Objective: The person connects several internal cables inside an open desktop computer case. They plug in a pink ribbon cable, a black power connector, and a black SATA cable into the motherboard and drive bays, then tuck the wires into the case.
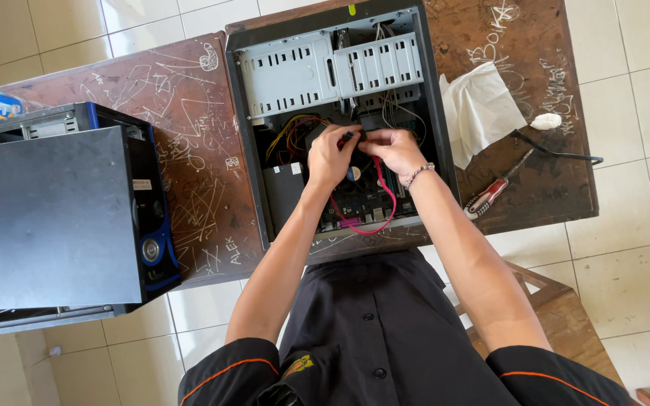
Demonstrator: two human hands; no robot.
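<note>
Head view: both hands' fingers pinch small black connector (349, 137) inside open computer case (248, 135); connector mostly hidden.

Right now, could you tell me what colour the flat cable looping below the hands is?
The flat cable is pinkish red, seen best in the head view.

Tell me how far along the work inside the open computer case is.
Done: the open black computer case lies on the scribbled brown wooden desk with its side panel off, and a red-handled screwdriver is set aside. In hand: the left hand and right hand meet over a small dark connector beside a red flat cable. Left: the case stays uncovered, wires loose.
</note>
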